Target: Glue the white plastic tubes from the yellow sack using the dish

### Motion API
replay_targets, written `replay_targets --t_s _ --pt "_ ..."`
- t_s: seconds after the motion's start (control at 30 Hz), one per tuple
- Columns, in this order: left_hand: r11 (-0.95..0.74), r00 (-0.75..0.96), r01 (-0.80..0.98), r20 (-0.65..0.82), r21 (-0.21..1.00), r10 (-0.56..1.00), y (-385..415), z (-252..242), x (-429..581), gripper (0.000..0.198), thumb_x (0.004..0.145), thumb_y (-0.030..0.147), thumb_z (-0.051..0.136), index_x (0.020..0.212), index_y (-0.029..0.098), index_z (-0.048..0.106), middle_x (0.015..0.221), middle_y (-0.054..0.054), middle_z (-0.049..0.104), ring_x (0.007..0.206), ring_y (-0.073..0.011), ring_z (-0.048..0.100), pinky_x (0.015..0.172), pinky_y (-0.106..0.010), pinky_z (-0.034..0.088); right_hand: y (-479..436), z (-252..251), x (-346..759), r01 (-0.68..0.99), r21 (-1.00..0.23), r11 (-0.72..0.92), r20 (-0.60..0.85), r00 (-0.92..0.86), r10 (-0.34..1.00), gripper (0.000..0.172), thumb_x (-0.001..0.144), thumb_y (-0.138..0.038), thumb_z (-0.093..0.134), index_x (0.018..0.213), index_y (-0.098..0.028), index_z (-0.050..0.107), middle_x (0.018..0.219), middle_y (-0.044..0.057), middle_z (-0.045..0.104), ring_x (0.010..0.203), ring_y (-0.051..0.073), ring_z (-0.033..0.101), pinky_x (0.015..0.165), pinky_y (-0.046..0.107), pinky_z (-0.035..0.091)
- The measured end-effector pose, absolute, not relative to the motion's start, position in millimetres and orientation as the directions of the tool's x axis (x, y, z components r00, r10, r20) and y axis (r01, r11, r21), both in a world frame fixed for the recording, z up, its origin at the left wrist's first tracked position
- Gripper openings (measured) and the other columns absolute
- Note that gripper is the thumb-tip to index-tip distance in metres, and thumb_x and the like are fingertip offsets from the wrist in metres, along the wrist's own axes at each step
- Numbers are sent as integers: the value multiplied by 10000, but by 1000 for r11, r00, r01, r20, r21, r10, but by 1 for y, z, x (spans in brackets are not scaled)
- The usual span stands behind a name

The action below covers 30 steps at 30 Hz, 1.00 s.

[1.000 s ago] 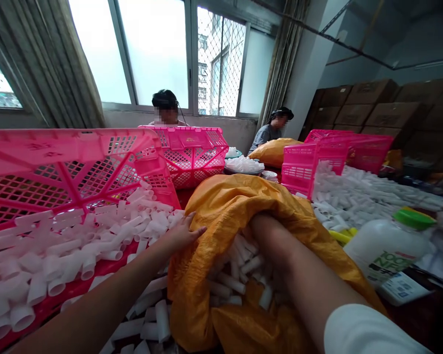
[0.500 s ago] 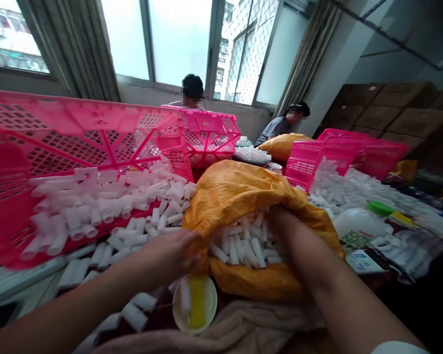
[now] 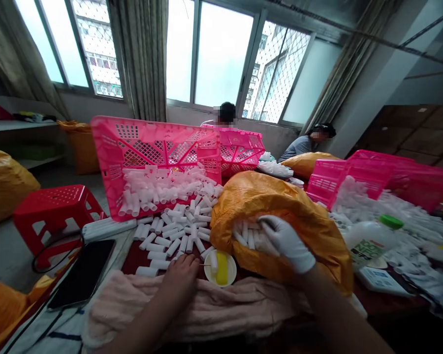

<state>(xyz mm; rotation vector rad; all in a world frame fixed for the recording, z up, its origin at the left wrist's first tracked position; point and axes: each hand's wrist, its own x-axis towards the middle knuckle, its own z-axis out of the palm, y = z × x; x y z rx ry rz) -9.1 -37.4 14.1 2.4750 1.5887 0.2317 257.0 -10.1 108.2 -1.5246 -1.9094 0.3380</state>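
Note:
An orange woven sack lies with its mouth towards me, white tubes inside. My right hand, in a white glove, is at the sack's mouth over the tubes; its fingers are curled, and what they hold, if anything, cannot be made out. My bare left hand rests by the edge of a pink cloth, fingers closed at a thin stick beside a small round dish. A yellow block lies in that dish. Loose white tubes spread left of the sack.
A tipped pink crate with tubes stands behind. To the left are a phone and a red stool. On the right are a green-capped bottle, a white device and heaped tubes. Two people sit near the windows.
My right hand has come out from deep in the sack to its mouth. My left hand has left the sack's edge and lowered beside the dish. The view has swung left.

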Motion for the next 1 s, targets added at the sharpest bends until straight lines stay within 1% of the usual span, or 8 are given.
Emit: replay_targets --t_s 0.1,0.2,0.3,0.47,0.63,0.73,0.87,1.0 --pt "-395 394 894 46 211 918 -29 5 -4 286 779 152 374 960 220 585 1045 -60 578 1012 -216 493 860 -377 358 -14 85 213 657 -694 295 145 -275 951 371 812 -163 380 1148 -212 530 973 19 643 677 119 600 615 229 490" --pt "-385 376 908 83 169 923 -27 3 -2 223 792 198 390 834 214 608 961 -65 584 965 -230 503 821 -382 361 -2 62 188 713 -677 180 15 -231 973 450 743 -55 343 1123 -167 558 909 21 667 629 116 594 598 217 483" --pt "-378 369 914 83 148 926 -27 2 0 225 809 259 397 800 225 620 947 -68 580 968 -238 496 790 -375 361 10 51 198 777 -615 137 31 -149 988 416 707 -14 356 1017 -114 615 936 62 663 760 159 602 713 243 464" --pt "-396 378 902 133 169 916 -26 -4 6 258 834 257 376 972 252 594 1044 -53 567 993 -205 475 850 -355 335 7 34 221 863 -490 121 109 -77 991 336 769 -78 376 1015 -89 603 995 151 624 906 251 565 835 353 392" --pt "-395 377 901 124 179 918 -24 -8 6 279 844 230 355 1005 247 582 1050 -53 569 1001 -195 468 868 -346 326 -12 30 217 880 -440 179 220 -87 972 355 798 -119 389 1111 -169 550 1136 108 550 1045 208 489 919 306 333" --pt "-405 388 895 122 185 913 -24 -11 5 279 850 237 345 965 251 599 1017 -47 576 984 -198 477 829 -345 342 -31 44 208 882 -371 289 289 -186 939 299 796 -188 432 1059 -212 573 1052 74 563 990 193 499 868 268 359" --pt "-408 387 891 135 198 912 -26 -10 6 262 844 240 364 920 267 614 944 -45 582 946 -202 492 790 -340 349 -47 51 186 876 -217 430 118 -414 903 296 706 -256 543 997 -233 594 902 65 589 811 217 546 703 294 408" --pt "-411 390 885 137 219 911 -28 -7 4 236 834 236 390 897 260 616 920 -44 576 934 -200 489 788 -338 345 -36 44 166 898 -215 383 95 -371 924 198 715 -209 518 874 -190 635 815 90 626 735 233 580 643 312 417"
